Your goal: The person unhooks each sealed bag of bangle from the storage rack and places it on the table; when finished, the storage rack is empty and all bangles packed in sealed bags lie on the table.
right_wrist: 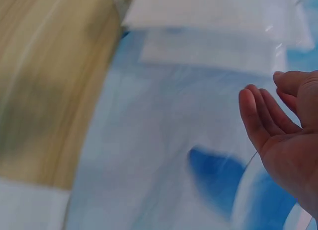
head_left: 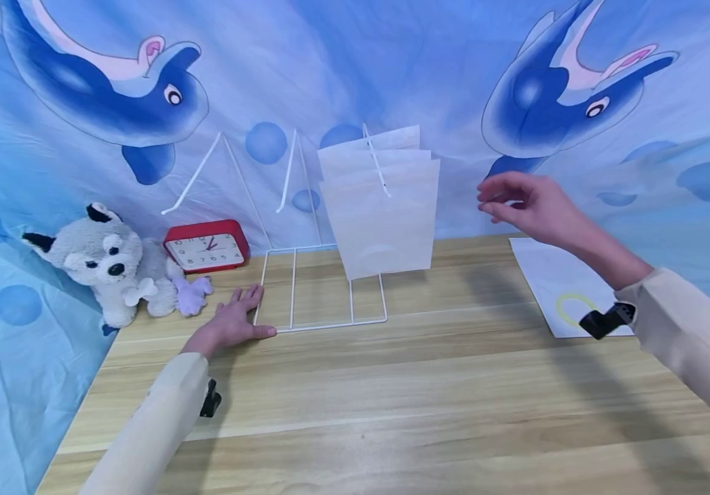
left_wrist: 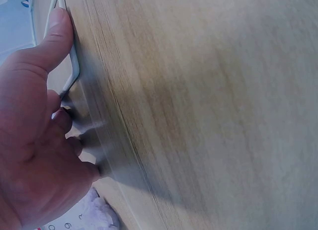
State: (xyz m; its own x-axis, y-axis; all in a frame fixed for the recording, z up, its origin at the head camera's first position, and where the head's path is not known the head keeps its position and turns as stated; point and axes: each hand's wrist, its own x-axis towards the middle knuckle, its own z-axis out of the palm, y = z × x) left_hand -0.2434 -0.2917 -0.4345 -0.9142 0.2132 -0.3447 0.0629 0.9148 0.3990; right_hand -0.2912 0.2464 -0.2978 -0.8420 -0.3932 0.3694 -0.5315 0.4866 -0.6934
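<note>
A white wire rack (head_left: 322,327) with upright prongs stands on the wooden table. My left hand (head_left: 235,321) rests on its front left corner, the thumb (left_wrist: 58,34) along the front wire and the fingers spread over the left side bar. Several white paper sheets (head_left: 385,213) hang from the rack's rightmost prong (head_left: 376,161), overlapping one another. To the right of the sheets, my right hand (head_left: 524,199) is raised above the table, its fingers loosely bent with nothing between them. In the right wrist view the sheets (right_wrist: 208,51) are beyond the fingertips.
Left of the rack stand a red alarm clock (head_left: 209,246) and a grey and white plush dog (head_left: 110,265). A white sheet with a yellow ring drawn on it (head_left: 546,292) lies under my right forearm. Behind the table hangs a blue dolphin-print cloth (head_left: 256,41).
</note>
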